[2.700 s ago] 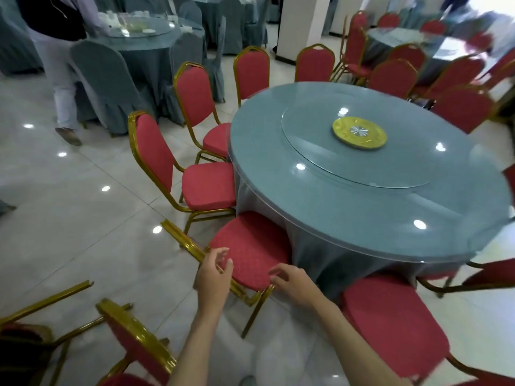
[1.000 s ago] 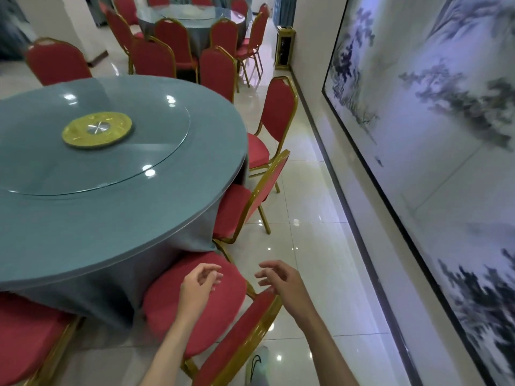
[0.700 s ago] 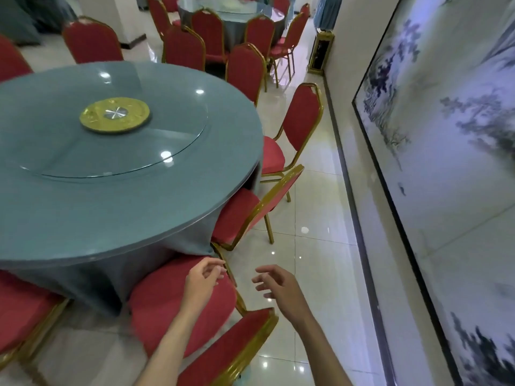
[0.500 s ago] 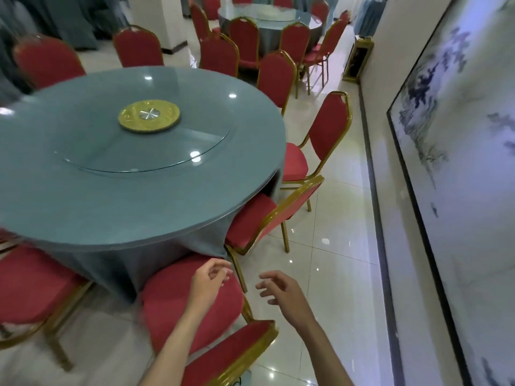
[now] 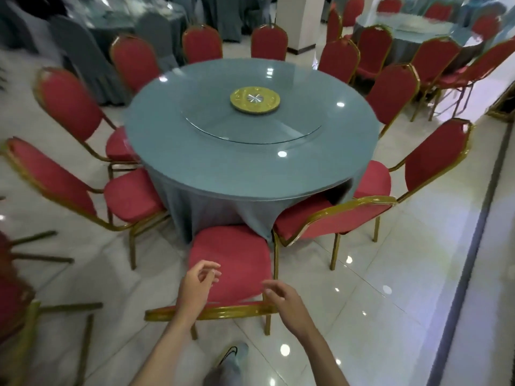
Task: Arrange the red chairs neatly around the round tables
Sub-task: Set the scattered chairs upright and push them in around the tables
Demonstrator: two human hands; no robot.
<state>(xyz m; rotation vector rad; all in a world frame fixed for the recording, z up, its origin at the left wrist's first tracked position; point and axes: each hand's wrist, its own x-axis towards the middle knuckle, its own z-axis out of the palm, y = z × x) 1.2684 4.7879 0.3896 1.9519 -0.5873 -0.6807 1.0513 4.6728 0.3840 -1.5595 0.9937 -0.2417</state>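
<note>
A round table (image 5: pixel 250 168) with a grey-blue cloth and a glass turntable stands in the middle, ringed by several red chairs with gold frames. The nearest red chair (image 5: pixel 231 257) sits right in front of me, its seat pushed against the tablecloth and its gold back rail low in view. My left hand (image 5: pixel 196 288) hovers over the back rail with fingers loosely curled, holding nothing. My right hand (image 5: pixel 287 305) hovers just right of the rail, fingers relaxed and empty. Neither hand touches the chair.
A yellow disc (image 5: pixel 255 100) lies at the turntable's centre. Loose chair frames (image 5: pixel 41 310) lie at the lower left. A white pillar (image 5: pixel 298 23) and a second table with red chairs (image 5: pixel 412 32) stand behind. A wall edge (image 5: pixel 485 218) runs along the right. My shoe (image 5: pixel 232 355) shows below.
My view has swung left and back, so the whole table and chair ring now face me. Both hands stay empty above the nearest chair's back.
</note>
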